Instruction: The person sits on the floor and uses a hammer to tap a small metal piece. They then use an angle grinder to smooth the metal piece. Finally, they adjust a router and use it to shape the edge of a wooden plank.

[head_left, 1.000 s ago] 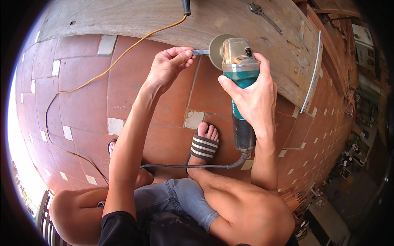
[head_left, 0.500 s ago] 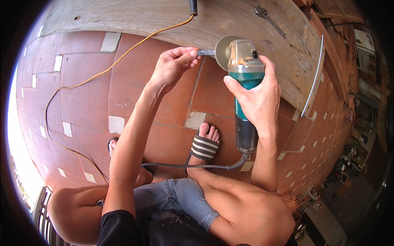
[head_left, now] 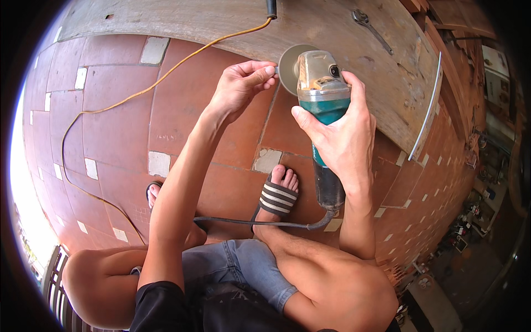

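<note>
My right hand (head_left: 348, 135) is wrapped around the body of a teal and black angle grinder (head_left: 325, 112), held upright with its head away from me. A pale round disc (head_left: 287, 71) sits on the left side of the grinder's head. My left hand (head_left: 243, 91) pinches a small flat metal strip (head_left: 276, 70) between thumb and fingers. Only a short end of the strip shows, against the disc's left edge; my fingers hide the rest. Whether the disc is spinning I cannot tell.
A wooden board (head_left: 182, 19) spans the far side, with a wrench (head_left: 373, 31) lying on it. A yellow cord (head_left: 127, 103) curves over the red tiled floor (head_left: 116, 138). The grinder's black cable (head_left: 254, 223) crosses above my sandalled foot (head_left: 279, 191). A thin pale strip (head_left: 428, 113) lies along the board's right edge.
The grinder and my right hand have shifted slightly left. The disc is now closer to my left fingers, and less of the metal strip shows between them. My left hand has moved slightly right.
</note>
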Tool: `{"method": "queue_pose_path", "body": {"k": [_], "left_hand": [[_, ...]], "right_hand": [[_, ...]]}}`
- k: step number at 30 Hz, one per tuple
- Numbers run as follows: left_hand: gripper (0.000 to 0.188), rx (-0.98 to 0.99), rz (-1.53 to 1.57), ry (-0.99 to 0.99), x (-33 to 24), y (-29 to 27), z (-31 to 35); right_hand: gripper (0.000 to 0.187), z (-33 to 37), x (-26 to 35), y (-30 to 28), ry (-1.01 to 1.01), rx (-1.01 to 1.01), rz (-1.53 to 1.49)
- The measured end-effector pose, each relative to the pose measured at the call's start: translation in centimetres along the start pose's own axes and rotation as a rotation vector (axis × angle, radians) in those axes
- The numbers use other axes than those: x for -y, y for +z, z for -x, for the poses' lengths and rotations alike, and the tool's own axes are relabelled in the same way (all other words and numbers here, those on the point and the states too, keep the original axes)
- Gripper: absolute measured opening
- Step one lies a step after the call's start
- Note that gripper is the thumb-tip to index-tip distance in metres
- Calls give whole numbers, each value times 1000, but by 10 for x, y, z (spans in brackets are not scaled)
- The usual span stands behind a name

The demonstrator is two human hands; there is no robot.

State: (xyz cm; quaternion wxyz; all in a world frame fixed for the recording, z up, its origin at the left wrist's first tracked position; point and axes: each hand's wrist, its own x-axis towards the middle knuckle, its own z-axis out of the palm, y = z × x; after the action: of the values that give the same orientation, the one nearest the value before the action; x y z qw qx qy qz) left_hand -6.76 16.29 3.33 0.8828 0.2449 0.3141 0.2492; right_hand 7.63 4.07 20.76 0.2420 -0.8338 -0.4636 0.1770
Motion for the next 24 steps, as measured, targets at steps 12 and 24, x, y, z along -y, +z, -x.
{"method": "queue_pose_path", "body": {"k": [12,24], "left_hand": [[19,8,-10,-16,-1,-1,0],[18,7,-57,-13,-3,-2,0]], "right_hand": [[85,-3,2,0,1,17,-9],[85,-2,-9,-5,51,-5,4]]}}
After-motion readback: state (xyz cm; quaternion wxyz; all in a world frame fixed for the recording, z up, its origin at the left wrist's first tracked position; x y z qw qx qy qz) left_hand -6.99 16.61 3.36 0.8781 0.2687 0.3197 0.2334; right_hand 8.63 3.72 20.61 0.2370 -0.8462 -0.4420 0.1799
